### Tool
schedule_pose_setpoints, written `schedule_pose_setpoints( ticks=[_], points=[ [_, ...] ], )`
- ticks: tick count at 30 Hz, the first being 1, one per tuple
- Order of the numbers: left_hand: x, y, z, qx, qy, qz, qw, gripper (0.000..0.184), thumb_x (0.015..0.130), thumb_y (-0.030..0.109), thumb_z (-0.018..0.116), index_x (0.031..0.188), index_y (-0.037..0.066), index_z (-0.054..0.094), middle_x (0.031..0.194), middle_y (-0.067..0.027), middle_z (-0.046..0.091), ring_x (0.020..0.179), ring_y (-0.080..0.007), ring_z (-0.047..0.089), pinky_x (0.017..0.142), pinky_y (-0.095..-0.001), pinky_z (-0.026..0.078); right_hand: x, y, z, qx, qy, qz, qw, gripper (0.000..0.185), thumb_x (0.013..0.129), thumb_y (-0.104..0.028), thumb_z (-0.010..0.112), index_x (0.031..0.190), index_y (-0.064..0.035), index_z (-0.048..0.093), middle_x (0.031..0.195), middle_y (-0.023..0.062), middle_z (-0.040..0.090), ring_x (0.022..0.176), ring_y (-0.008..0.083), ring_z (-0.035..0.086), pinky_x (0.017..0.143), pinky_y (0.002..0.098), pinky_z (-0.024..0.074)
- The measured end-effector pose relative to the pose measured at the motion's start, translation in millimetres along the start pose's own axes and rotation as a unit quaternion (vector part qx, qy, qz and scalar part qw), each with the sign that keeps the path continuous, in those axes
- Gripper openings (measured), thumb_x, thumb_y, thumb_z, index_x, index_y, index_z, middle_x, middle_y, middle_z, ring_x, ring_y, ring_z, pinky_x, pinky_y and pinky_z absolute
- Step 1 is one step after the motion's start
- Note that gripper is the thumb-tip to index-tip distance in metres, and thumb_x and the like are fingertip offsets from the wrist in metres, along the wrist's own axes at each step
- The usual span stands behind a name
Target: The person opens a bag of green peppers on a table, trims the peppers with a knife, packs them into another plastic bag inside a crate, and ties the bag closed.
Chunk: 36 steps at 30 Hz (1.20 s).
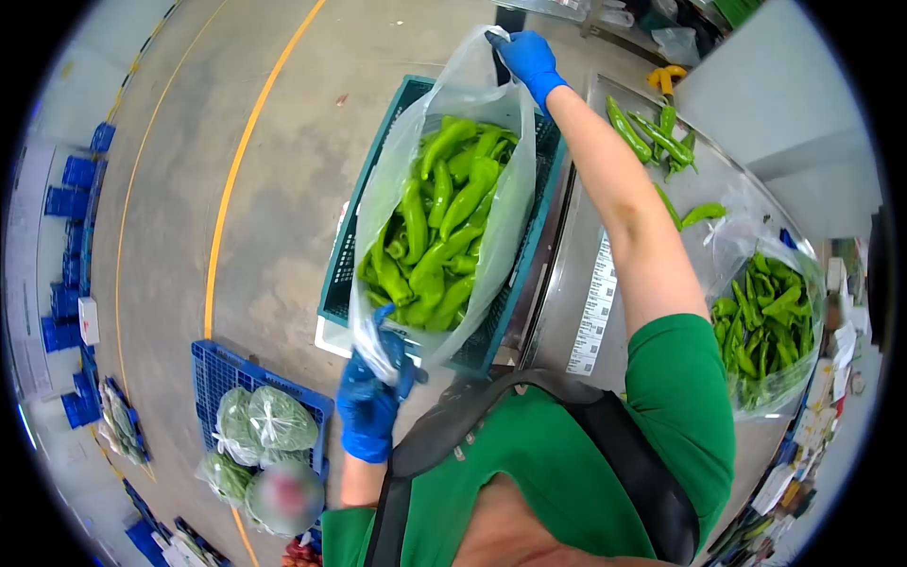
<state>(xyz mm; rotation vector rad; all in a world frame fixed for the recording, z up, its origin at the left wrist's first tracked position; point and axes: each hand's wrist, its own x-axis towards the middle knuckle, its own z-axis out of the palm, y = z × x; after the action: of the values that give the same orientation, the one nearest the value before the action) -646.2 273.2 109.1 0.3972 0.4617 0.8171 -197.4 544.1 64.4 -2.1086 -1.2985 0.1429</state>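
A clear plastic bag (pixel 521 123) full of long green peppers (pixel 439 217) sits inside a dark green crate (pixel 338 274), its mouth spread wide. My right hand (pixel 531 66), in a blue glove, is closed on the far rim of the bag with the arm stretched out. Nearer my body, my left hand (pixel 368 402), also gloved in blue, grips the gathered near edge of the bag. The peppers show between the two hands, and the bag's lower part is hidden by the crate walls.
To the right, a metal table (pixel 557 326) carries a strip of printed labels (pixel 593 307), loose peppers (pixel 652 137) and a second bag of peppers (pixel 765 321). At lower left, a blue pallet (pixel 213 364) bears several bagged greens (pixel 283 420). Blue bins (pixel 64 203) line the left wall.
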Motion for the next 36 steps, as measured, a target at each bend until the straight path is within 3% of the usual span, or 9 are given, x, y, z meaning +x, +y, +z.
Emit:
schedule_pose_setpoints(
  ticks=[5,7,19,21,26,30,31,34,36],
  points=[
    [9,-19,27,0.106,0.123,0.032,0.986,0.070,0.080,0.032,0.055,0.135,0.000,0.025,0.126,-0.0174,0.043,0.111,-0.0270,0.047,0.094,-0.0466,0.039,-77,1,-32,0.372,0.000,-0.043,0.927,0.033,0.074,-0.020,0.063,0.100,-0.0011,0.060,0.091,0.0169,0.062,0.087,0.0262,0.060,0.082,0.0385,0.0471],
    [34,-25,19,0.125,0.293,0.012,0.948,0.065,0.084,0.035,0.049,0.135,0.001,0.026,0.129,-0.0175,0.040,0.112,-0.0282,0.046,0.095,-0.0465,0.038,-152,-4,-4,0.293,0.156,-0.118,0.936,0.071,0.073,-0.023,0.065,0.132,-0.0030,0.032,0.134,0.0198,0.034,0.123,0.0320,0.034,0.104,0.0390,0.0271],
    [-15,-49,9,0.470,0.314,0.235,0.791,0.040,0.089,0.025,0.044,0.120,-0.002,0.045,0.113,-0.0147,0.051,0.103,-0.0271,0.050,0.084,-0.0421,0.045,-589,313,-316,-0.202,0.222,0.270,0.915,0.074,0.060,-0.017,0.073,0.127,-0.0065,0.043,0.123,0.0179,0.047,0.114,0.0354,0.043,0.099,0.0411,0.0330],
    [-17,-81,40,0.555,0.276,0.368,0.694,0.027,0.087,0.014,0.048,0.107,-0.003,0.054,0.103,-0.0135,0.055,0.092,-0.0220,0.053,0.080,-0.0354,0.046,-643,354,-332,-0.163,0.203,0.306,0.916,0.073,0.058,-0.014,0.070,0.126,-0.0059,0.044,0.122,0.0187,0.047,0.113,0.0365,0.044,0.099,0.0421,0.0324],
    [20,-254,158,0.720,-0.252,0.001,0.647,0.037,0.071,-0.004,0.062,0.107,0.003,0.057,0.104,-0.0091,0.056,0.097,-0.0210,0.053,0.087,-0.0326,0.041,-654,367,-272,-0.229,0.172,0.301,0.910,0.079,0.058,-0.020,0.069,0.131,-0.0108,0.039,0.129,0.0159,0.042,0.122,0.0326,0.037,0.106,0.0532,0.0152],
    [36,-453,108,0.687,-0.587,0.001,0.428,0.061,0.070,0.017,0.066,0.127,0.008,0.044,0.125,-0.0195,0.042,0.113,-0.0373,0.042,0.092,-0.0393,0.039,-589,334,-233,-0.155,0.260,0.366,0.880,0.071,0.063,-0.023,0.069,0.128,-0.0098,0.043,0.127,0.0128,0.045,0.119,0.0301,0.040,0.105,0.0521,0.0180],
    [28,-471,104,0.724,-0.620,0.229,0.198,0.069,0.070,0.021,0.068,0.131,0.010,0.039,0.127,-0.0197,0.040,0.113,-0.0383,0.041,0.090,-0.0397,0.039,-592,343,-237,-0.038,0.278,0.330,0.901,0.067,0.065,-0.023,0.069,0.125,-0.0094,0.045,0.125,0.0126,0.047,0.117,0.0301,0.042,0.104,0.0492,0.0227],
    [17,-488,116,0.747,-0.597,0.087,0.280,0.076,0.073,0.023,0.063,0.137,0.009,0.026,0.125,-0.0249,0.039,0.112,-0.0421,0.042,0.087,-0.0434,0.042,-598,389,-282,0.213,0.338,0.237,0.886,0.049,0.069,-0.022,0.068,0.114,-0.0083,0.055,0.114,0.0129,0.055,0.107,0.0310,0.051,0.092,0.0380,0.0412],
    [14,-491,126,0.760,-0.567,0.017,0.316,0.081,0.069,0.027,0.066,0.137,0.009,0.026,0.125,-0.0248,0.039,0.110,-0.0420,0.043,0.085,-0.0449,0.043,-585,416,-337,-0.057,0.252,0.329,0.908,0.054,0.068,-0.023,0.069,0.116,-0.0077,0.052,0.114,0.0160,0.054,0.108,0.0328,0.050,0.091,0.0415,0.0418]
  ],
)
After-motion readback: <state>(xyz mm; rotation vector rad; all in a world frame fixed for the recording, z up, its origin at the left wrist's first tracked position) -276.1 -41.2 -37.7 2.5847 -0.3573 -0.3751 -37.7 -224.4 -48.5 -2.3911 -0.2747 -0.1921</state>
